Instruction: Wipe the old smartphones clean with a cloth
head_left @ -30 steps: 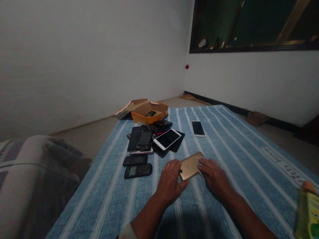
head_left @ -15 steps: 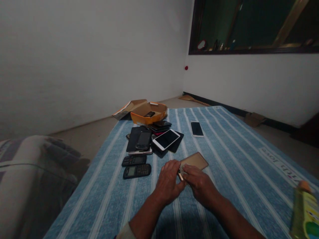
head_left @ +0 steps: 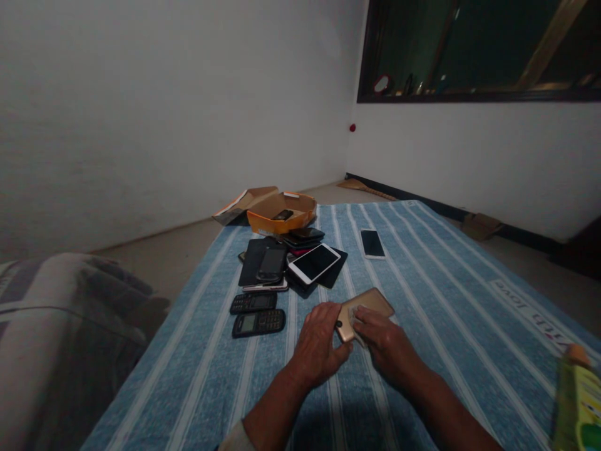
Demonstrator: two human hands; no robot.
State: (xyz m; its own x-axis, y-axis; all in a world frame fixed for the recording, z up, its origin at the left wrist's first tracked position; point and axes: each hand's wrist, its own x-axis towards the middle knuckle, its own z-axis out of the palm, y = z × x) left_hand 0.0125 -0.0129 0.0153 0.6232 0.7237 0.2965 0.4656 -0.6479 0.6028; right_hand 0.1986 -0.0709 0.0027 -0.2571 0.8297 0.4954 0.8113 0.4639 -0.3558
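Observation:
A gold smartphone point(head_left: 374, 302) lies back up on the striped blue cloth point(head_left: 197, 376), its dark camera spot at the near left end. My left hand point(head_left: 319, 341) grips that end, fingers along the far edge and thumb at the near one. Bunched under the fingers of my right hand point(head_left: 382, 335) is a small pale wiping cloth point(head_left: 359, 335), pressed on the middle of the phone's back. Left of my hands lie two black keypad phones point(head_left: 258, 322), side by side. Beyond them is a pile of phones, with a white smartphone point(head_left: 314, 263) on top.
An open orange cardboard box point(head_left: 282, 223) with a phone inside stands at the far end. Another white smartphone point(head_left: 372, 244) lies apart to the right of the pile. At the right front edge is a yellow-green bottle point(head_left: 577, 401) with an orange cap. Fabric point(head_left: 61, 338) bulges at left.
My right hand has slid the pale cloth rightward along the phone's back, uncovering the camera end. My left hand keeps its hold. The view has shifted very slightly.

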